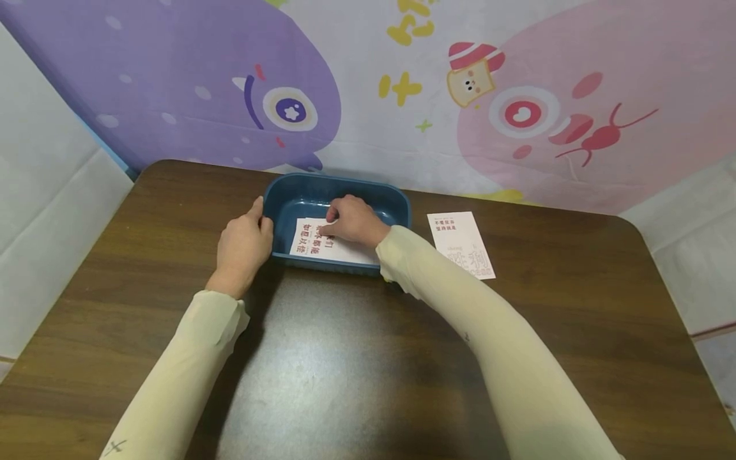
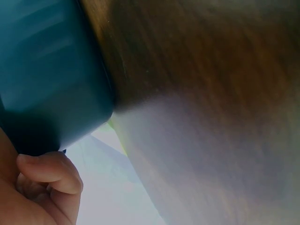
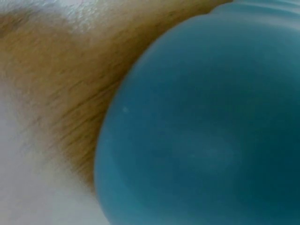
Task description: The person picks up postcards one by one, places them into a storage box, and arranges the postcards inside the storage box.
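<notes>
A dark blue plastic basket [image 1: 339,264] sits near the back of the table. My left hand [image 1: 240,248] grips its left end at the rim; in the left wrist view the curled thumb [image 2: 49,166] is by the basket wall [image 2: 51,79]. Reaching over the near rim, my right hand [image 1: 355,220] is inside the basket, fingertips on a white card [image 1: 332,246] with dark red Chinese characters. This card overlaps another white card [image 1: 303,239] to its left, both lying in the basket. The right wrist view has the basket wall [image 3: 201,117] but not the hand.
Right of the basket, a white printed card [image 1: 460,243] lies flat on the brown wooden table [image 1: 575,306]. A cartoon-printed cloth [image 1: 379,140] hangs right behind the table's back edge. A small yellow spot shows under the right sleeve, beside the basket.
</notes>
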Action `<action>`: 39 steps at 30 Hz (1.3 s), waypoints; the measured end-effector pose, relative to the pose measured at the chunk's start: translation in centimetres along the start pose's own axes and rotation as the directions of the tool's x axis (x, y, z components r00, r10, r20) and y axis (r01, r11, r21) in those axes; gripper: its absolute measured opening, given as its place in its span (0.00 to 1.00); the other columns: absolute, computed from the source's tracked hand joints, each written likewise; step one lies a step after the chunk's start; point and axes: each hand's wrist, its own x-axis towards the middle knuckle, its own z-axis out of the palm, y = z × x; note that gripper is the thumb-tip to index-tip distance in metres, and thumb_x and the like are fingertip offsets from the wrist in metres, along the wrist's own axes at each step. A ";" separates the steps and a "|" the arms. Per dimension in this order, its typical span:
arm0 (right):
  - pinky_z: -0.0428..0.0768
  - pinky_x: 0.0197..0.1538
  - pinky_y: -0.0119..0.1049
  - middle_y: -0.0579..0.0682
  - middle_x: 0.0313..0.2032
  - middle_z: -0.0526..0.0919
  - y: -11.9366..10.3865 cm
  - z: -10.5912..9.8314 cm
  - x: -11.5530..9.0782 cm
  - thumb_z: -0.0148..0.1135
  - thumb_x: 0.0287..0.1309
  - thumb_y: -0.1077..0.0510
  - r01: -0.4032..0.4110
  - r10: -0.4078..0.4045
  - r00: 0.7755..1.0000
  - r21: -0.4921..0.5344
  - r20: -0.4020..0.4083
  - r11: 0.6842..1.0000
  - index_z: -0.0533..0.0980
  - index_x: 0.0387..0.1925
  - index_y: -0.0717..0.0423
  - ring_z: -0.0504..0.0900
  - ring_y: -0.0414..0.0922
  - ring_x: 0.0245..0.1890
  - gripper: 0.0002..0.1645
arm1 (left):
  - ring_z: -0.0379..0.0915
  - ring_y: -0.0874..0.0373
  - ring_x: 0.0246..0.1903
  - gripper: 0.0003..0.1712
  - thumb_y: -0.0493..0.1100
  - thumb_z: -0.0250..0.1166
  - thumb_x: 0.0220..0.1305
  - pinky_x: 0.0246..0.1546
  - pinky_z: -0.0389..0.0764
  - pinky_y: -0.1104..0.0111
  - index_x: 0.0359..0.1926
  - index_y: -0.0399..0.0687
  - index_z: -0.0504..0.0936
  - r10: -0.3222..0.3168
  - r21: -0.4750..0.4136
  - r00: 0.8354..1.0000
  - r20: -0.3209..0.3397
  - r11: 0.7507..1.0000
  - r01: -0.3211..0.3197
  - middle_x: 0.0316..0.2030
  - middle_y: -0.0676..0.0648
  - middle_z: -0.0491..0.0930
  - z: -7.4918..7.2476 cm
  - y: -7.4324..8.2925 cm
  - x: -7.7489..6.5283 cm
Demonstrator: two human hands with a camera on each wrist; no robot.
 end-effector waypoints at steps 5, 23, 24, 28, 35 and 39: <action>0.68 0.36 0.32 0.45 0.31 0.77 0.3 -0.1 -0.1 0.56 0.52 0.46 0.015 -0.015 1.000 0.012 -0.006 1.000 0.75 0.33 0.52 0.70 0.41 0.31 0.14 | 0.64 0.48 0.20 0.29 0.45 0.41 0.62 0.23 0.65 0.60 0.65 0.45 0.57 0.004 0.001 1.000 -0.001 1.000 -0.004 0.32 0.32 0.77 0.1 0.0 0.0; 0.70 0.33 0.32 0.44 0.31 0.77 -0.3 -2.4 -1.6 0.52 0.55 0.50 0.039 -0.035 0.997 0.065 -0.068 0.997 0.75 0.34 0.50 0.72 0.41 0.26 0.11 | 0.64 0.48 0.20 0.29 0.46 0.40 0.63 0.21 0.64 0.61 0.65 0.45 0.56 0.005 -0.003 1.000 0.010 1.000 -0.005 0.28 0.33 0.77 -0.1 0.0 0.1; 0.69 0.33 0.32 0.44 0.31 0.77 -0.3 -2.6 -1.7 0.52 0.55 0.49 0.038 -0.034 0.997 0.060 -0.071 0.997 0.75 0.34 0.50 0.72 0.40 0.27 0.11 | 0.64 0.48 0.19 0.29 0.46 0.40 0.63 0.21 0.64 0.61 0.65 0.45 0.56 0.007 -0.003 1.000 0.008 1.000 -0.007 0.28 0.32 0.76 -0.1 0.0 0.1; 0.69 0.31 0.32 0.44 0.27 0.77 -0.1 -3.4 -2.1 0.53 0.54 0.49 0.038 -0.032 0.996 0.067 -0.086 0.997 0.75 0.33 0.48 0.71 0.41 0.25 0.10 | 0.65 0.46 0.21 0.29 0.46 0.41 0.62 0.24 0.66 0.58 0.64 0.45 0.57 0.017 0.003 1.000 -0.003 1.000 -0.016 0.35 0.31 0.77 0.0 0.0 0.1; 0.68 0.30 0.33 0.45 0.25 0.75 0.5 -4.7 -2.9 0.53 0.54 0.47 0.020 -0.014 0.996 0.068 -0.093 0.997 0.75 0.32 0.47 0.71 0.41 0.24 0.10 | 0.64 0.47 0.19 0.29 0.46 0.41 0.63 0.21 0.65 0.61 0.65 0.44 0.56 0.011 0.017 1.000 0.013 1.000 -0.011 0.29 0.32 0.76 -0.1 0.0 0.1; 0.68 0.30 0.33 0.45 0.26 0.74 1.1 -5.2 -3.3 0.52 0.54 0.47 0.003 0.003 0.995 0.067 -0.099 0.998 0.75 0.32 0.48 0.71 0.42 0.25 0.11 | 0.64 0.47 0.20 0.29 0.46 0.41 0.63 0.23 0.66 0.59 0.65 0.44 0.56 0.013 0.021 1.000 0.017 1.000 -0.013 0.33 0.30 0.76 -0.1 0.0 0.1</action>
